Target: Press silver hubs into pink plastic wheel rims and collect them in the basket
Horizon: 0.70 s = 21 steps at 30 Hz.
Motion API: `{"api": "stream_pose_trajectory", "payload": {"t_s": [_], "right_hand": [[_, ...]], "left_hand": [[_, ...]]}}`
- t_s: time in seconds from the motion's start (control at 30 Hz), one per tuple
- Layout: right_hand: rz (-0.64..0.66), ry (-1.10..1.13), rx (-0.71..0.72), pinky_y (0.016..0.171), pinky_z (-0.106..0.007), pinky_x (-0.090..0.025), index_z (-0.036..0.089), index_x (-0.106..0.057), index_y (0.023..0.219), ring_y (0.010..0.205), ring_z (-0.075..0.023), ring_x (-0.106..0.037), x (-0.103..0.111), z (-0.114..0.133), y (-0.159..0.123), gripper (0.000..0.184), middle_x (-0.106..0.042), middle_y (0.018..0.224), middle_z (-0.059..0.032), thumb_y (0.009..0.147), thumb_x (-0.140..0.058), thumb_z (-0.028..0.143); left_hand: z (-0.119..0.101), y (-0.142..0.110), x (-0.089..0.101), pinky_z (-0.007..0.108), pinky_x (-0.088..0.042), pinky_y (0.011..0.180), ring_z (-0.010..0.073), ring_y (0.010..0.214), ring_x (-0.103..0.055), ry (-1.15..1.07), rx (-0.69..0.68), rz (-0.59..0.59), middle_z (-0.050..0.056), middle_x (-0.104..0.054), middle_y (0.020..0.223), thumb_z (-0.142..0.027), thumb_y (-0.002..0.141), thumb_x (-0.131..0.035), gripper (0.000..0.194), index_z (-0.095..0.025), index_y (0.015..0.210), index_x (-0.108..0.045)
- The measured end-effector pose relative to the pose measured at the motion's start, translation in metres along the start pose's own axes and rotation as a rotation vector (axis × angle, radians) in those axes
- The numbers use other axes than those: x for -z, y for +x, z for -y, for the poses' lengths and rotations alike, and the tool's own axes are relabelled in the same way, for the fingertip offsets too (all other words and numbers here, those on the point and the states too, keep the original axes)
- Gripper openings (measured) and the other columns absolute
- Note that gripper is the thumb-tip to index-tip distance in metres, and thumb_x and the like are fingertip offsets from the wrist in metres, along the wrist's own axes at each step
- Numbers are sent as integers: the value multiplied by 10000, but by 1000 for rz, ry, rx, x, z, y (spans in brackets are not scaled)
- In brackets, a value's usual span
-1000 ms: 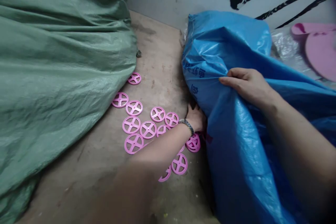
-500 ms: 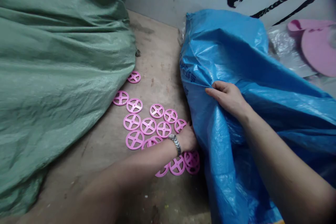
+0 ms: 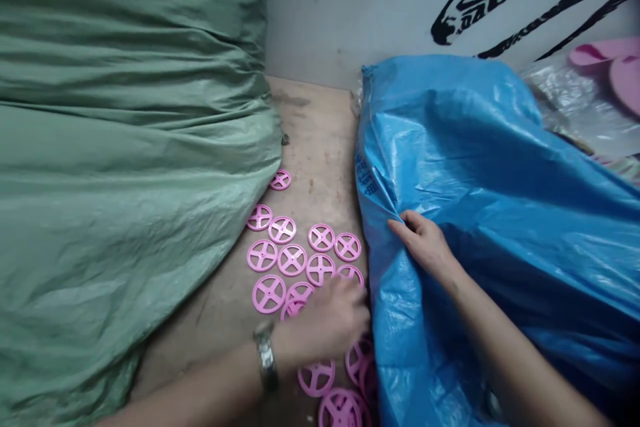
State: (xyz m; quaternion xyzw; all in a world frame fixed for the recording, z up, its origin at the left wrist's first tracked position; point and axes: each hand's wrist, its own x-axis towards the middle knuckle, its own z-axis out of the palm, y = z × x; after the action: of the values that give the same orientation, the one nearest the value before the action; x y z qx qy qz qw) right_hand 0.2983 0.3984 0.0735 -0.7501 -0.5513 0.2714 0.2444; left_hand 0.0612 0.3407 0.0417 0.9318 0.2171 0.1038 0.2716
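Observation:
My right hand [image 3: 424,245] pinches a fold of a large blue plastic sack [image 3: 480,167] between thumb and fingers, near the sack's left side. Over the floor hovers or rests my left hand [image 3: 327,317], a metal-band watch on its wrist. Motion smears its fingers, so I cannot see whether they hold anything. Around and beneath it lie several flat pink four-spoked plastic wheels [image 3: 292,259], some overlapping. More pink wheels [image 3: 341,409] lie at the sack's lower left edge, and the left hand hides part of the group.
A bulging green woven sack [image 3: 125,200] fills the left side, its edge against a few wheels. Behind stands a pale wall [image 3: 320,20] with black zebra-like markings. Clear plastic wrapping [image 3: 575,103] and a pink piece [image 3: 627,83] lie at right.
My left hand has drawn back from the blue sack's edge toward me, uncovering part of the wheels there. My right hand keeps its pinch on the sack. The view has shifted.

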Motion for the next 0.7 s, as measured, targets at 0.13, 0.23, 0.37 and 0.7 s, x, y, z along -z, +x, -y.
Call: {"api": "stream_pose_trajectory", "payload": {"t_s": [0.13, 0.23, 0.37, 0.7], "right_hand": [[1, -105, -27, 603, -281, -379, 202, -566, 778, 619, -162, -505, -4, -6, -9, 306, -533, 640, 25, 790, -509, 502], [-27, -242, -7, 750, -358, -474, 175, -624, 1045, 832, -241, -628, -10, -6, -23, 323, -677, 911, -72, 832, -485, 374], [-141, -439, 175, 1059, -504, -400, 139, -519, 1385, 1323, -334, -451, -29, 16, -54, 530, -511, 1404, -183, 868, -428, 217], [286, -451, 138, 1082, -722, -248, 249, -404, 1512, 1468, -415, -223, -104, 89, -84, 616, -313, 1588, -149, 935, -516, 434]], "left_hand": [[90, 39, 49, 577, -308, 1109, 367, 1420, -339, 236, 342, -92, 180, -393, 1541, -440, 953, -502, 474, -210, 1366, -541], [147, 59, 68, 611, -230, 1141, 408, 1470, -229, 328, 608, -64, 200, -291, 1595, -615, 891, -519, 700, -205, 1452, -446], [183, 56, 67, 478, -272, 1161, 386, 1466, -258, 299, 796, -25, 173, -266, 1610, -696, 868, -466, 784, -193, 1467, -420], [125, -3, 47, 673, -361, 1050, 383, 1498, -162, 237, 826, 76, 121, -272, 1623, -693, 918, -306, 709, -262, 1474, -394]]}}
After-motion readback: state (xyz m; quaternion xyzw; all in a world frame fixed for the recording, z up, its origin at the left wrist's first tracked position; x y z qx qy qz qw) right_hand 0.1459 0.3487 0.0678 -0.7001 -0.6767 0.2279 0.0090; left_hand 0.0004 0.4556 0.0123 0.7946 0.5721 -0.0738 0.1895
